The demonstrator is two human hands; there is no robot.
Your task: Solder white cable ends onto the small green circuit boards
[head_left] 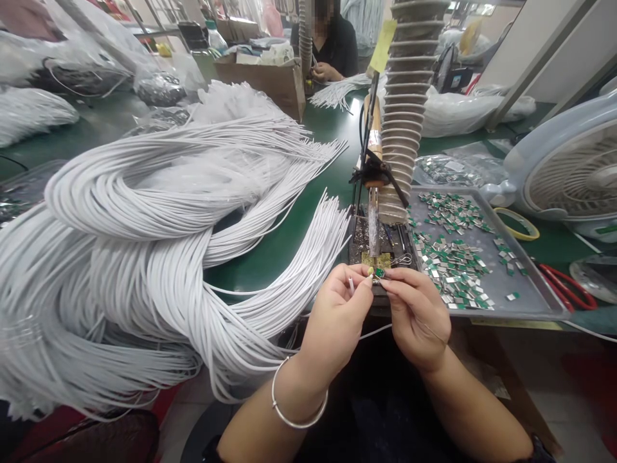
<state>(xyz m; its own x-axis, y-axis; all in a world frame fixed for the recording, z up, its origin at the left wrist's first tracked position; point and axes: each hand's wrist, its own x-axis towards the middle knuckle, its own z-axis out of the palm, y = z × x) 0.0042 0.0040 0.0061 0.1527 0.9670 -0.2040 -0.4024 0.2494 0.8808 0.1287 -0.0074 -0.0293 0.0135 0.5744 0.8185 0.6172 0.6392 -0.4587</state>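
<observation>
My left hand [337, 312] is closed in a pinch on a white cable [351, 285], whose end reaches toward the fingertips. Opposite it, my right hand [417, 308] pinches a small green circuit board [379, 272] between thumb and fingers. Cable end and board are close together just below the tip of an upright soldering iron [373, 218]; whether they touch is too small to tell. The iron has a wooden handle and is tied to a stand. Beneath its tip lies a yellowish sponge or pad [376, 260].
Large bundles of white cable [159, 212] cover the left side. A grey tray [525, 292] with many small boards stands at right, near red-handled scissors or pliers [569, 286], a tape roll [518, 224] and a fan [578, 167]. A ribbed duct [409, 96] hangs behind the iron. Another person [332, 45] sits opposite.
</observation>
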